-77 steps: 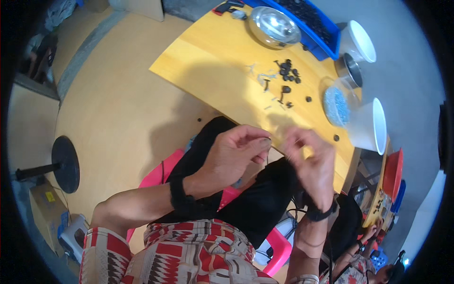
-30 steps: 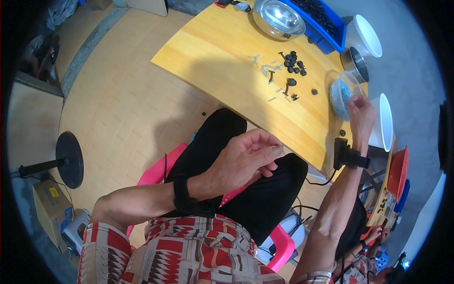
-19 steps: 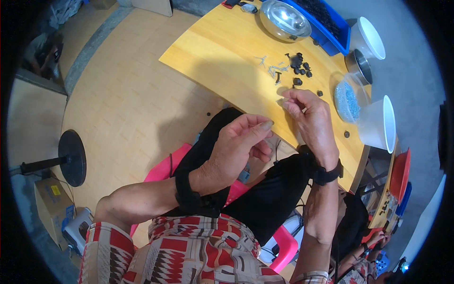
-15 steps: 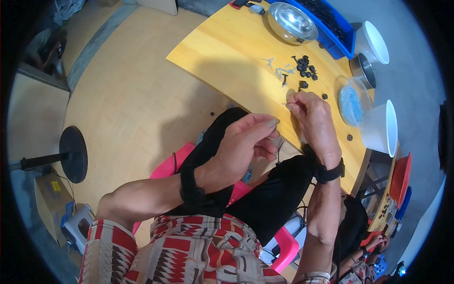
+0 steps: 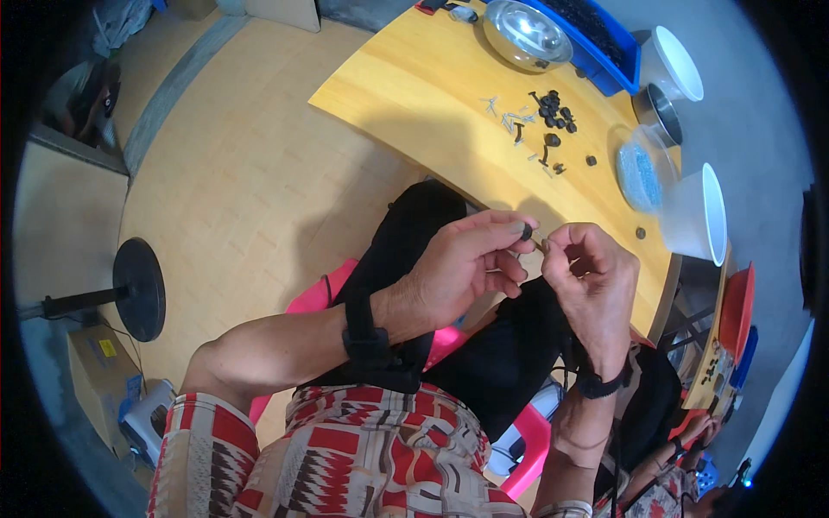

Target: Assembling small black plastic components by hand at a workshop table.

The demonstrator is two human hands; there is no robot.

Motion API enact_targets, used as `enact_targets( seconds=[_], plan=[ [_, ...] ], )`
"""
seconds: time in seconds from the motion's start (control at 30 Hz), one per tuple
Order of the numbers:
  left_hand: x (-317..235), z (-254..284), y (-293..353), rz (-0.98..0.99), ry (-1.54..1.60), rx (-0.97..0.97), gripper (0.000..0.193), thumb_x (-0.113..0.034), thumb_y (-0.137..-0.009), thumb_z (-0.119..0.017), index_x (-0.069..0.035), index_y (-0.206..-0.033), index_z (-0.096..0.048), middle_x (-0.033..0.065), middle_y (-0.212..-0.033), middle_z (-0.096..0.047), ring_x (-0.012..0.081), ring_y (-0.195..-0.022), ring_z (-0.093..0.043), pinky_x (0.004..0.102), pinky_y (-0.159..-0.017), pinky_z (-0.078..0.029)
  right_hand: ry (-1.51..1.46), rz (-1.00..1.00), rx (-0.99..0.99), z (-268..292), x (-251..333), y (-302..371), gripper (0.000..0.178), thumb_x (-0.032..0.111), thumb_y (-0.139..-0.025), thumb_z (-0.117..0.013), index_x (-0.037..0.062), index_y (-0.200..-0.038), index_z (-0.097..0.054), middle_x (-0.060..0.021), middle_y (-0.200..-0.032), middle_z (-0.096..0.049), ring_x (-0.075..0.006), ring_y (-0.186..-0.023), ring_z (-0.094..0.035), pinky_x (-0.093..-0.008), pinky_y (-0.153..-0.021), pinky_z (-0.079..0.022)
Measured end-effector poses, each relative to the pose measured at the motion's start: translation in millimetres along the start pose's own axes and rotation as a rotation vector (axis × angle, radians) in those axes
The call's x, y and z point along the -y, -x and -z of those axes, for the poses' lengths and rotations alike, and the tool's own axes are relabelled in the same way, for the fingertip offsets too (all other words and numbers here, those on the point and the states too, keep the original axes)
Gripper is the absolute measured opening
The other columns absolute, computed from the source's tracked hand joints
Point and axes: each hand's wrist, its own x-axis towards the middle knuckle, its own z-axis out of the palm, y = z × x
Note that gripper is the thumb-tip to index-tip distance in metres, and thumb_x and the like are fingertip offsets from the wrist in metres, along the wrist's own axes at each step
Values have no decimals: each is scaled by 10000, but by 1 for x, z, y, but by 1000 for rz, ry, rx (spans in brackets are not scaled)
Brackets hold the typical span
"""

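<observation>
My left hand [image 5: 462, 263] is closed in a pinch on a small round black knob [image 5: 526, 231], just off the table's near edge. Close beside it, my right hand [image 5: 598, 268] pinches a thin piece that meets the knob; its kind is too small to make out. Beyond my hands, several black knobs [image 5: 553, 116] lie in a cluster on the wooden table [image 5: 406, 95]. Thin silver pins [image 5: 508, 119] are scattered to their left. Two dark stemmed pieces [image 5: 519, 132] lie among them, and a single black knob [image 5: 591, 161] sits apart on the right.
At the back stand a shiny steel bowl [image 5: 518, 43] and a blue bin [image 5: 617, 79] of dark pieces. Along the right are a steel pot [image 5: 661, 116], a clear tub of blue beads [image 5: 637, 177] and white tubs [image 5: 695, 226]. Another person's hands [image 5: 704, 429] show at lower right.
My right hand has drawn back from the table toward my left hand. My left hand has shifted slightly right, and a black knob now shows at its fingertips.
</observation>
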Motion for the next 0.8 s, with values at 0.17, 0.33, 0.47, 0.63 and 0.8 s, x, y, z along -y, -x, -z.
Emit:
enact_targets(
  seconds=[0.17,0.33,0.47,0.63,0.8],
  plan=[
    [6,-5,3,-22,-122,11,207,-160,-871,-492,-43,-1034,-541,29,-835,-587,115,-650,-575,267,-568,-498,74,72,13,8,7,8,48,-3,-679,-606,-8,-705,-567,-89,-585,-545,-138,-483,-535,-244,-461,-425],
    [6,-8,6,-46,-205,12,210,-141,-863,-510,-30,-1038,-546,34,-820,-589,109,-641,-570,258,-578,-495,106,107,8,10,12,13,55,12,-674,-614,-5,-692,-565,-122,-605,-548,-199,-486,-553,-273,-468,-436],
    [9,-10,7,-115,-496,-4,222,-132,-860,-521,-14,-1047,-540,43,-820,-592,104,-655,-569,245,-585,-491,199,102,56,12,18,14,55,24,-681,-615,-4,-696,-570,-142,-612,-558,-232,-516,-573,-286,-484,-447],
    [4,-7,5,-81,-392,12,221,-131,-861,-521,-6,-1042,-538,44,-820,-594,101,-653,-569,246,-593,-492,107,69,111,14,11,10,60,37,-711,-625,-5,-737,-592,-136,-608,-569,-204,-518,-574,-282,-500,-449],
    [0,0,4,54,-74,22,199,-149,-872,-500,-14,-1012,-543,53,-818,-598,115,-658,-577,266,-599,-497,-251,-209,158,17,0,-4,152,91,-772,-621,-37,-852,-602,-113,-655,-593,-116,-568,-544,-237,-542,-436]
  ],
)
